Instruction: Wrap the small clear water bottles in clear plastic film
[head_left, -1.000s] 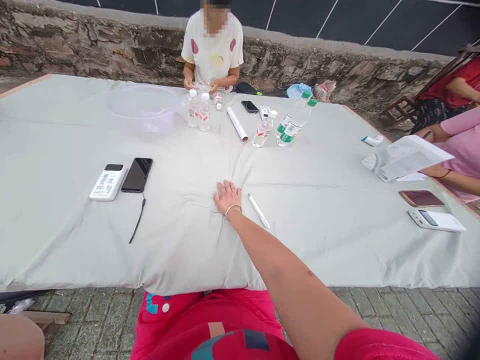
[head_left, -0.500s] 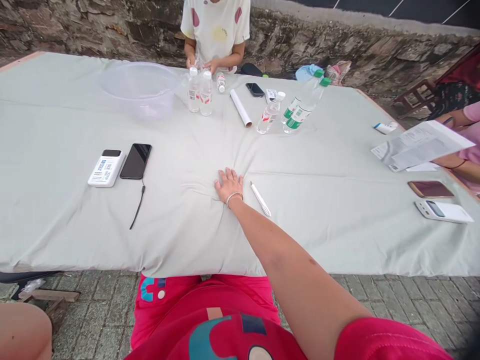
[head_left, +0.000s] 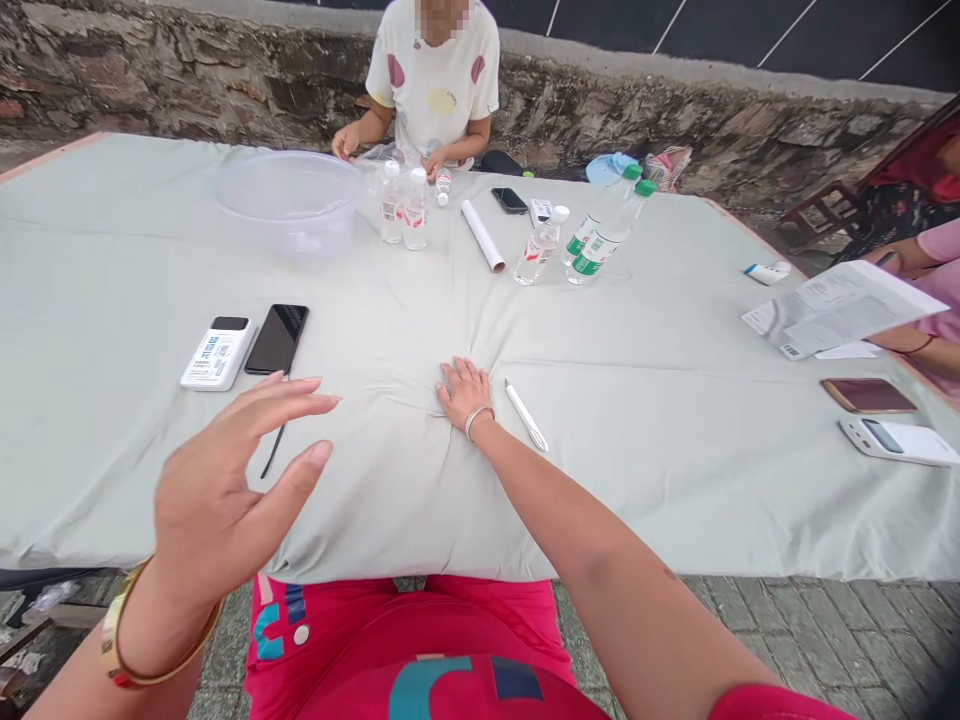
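Observation:
My right hand (head_left: 465,390) lies flat on the pale cloth of the table (head_left: 390,480), fingers spread and holding nothing. Just right of it is a white pen (head_left: 526,415). My left hand (head_left: 229,480), with a gold bracelet at the wrist, is raised over the near left of the table. Its thumb and fingers are apart, with nothing between them. Beyond its fingers lie a black phone (head_left: 277,338) and a white power bank (head_left: 217,353). A dark strap from the phone is partly hidden behind the left hand.
A clear plastic basin (head_left: 289,190), small water bottles (head_left: 415,210), a white roll (head_left: 484,236) and green-capped bottles (head_left: 607,235) stand or lie farther back. A person (head_left: 435,100) sits opposite. At right, another person holds papers (head_left: 840,305) near a phone (head_left: 868,394) and white device (head_left: 896,440).
My left hand has come into view from the lower left and is raised, open. My right hand stays flat on the cloth. The person opposite has moved their hands apart. The view has tilted slightly upward.

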